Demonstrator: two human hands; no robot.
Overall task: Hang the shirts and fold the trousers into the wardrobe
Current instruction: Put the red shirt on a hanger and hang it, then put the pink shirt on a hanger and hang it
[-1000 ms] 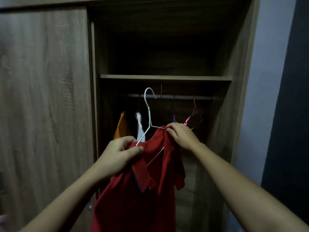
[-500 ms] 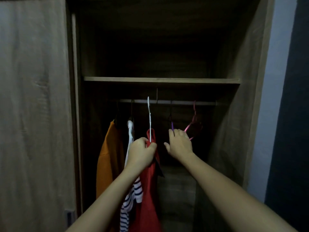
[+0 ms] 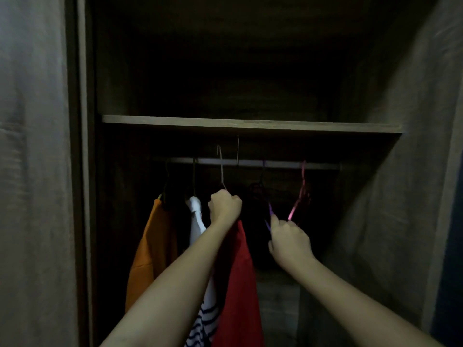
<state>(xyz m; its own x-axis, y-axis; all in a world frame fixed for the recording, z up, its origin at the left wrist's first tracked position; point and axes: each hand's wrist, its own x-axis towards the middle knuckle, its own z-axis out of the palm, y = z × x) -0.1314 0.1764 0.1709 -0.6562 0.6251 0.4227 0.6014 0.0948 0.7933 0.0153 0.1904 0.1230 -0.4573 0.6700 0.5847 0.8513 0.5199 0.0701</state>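
Observation:
A red shirt (image 3: 241, 279) hangs on a white wire hanger (image 3: 221, 166). My left hand (image 3: 224, 205) is shut around the hanger's neck, just above the shirt's collar. The hook reaches up to the wardrobe rail (image 3: 280, 164); whether it rests on the rail is unclear in the dark. My right hand (image 3: 288, 240) is to the right with curled fingers, its index finger against an empty purple hanger (image 3: 269, 211). I cannot tell whether it grips that hanger. An empty pink hanger (image 3: 300, 194) hangs just right of it.
An orange garment (image 3: 150, 249) and a white top with navy stripes (image 3: 200, 319) hang at the rail's left end. A wooden shelf (image 3: 250, 123) runs above the rail. A closed door panel (image 3: 37, 171) stands at left, the wardrobe's side wall (image 3: 411, 196) at right.
I have stepped closer to the wardrobe. My left hand has lifted the hanger with the red shirt up to the rail. My right hand has shifted right and down to the purple hanger.

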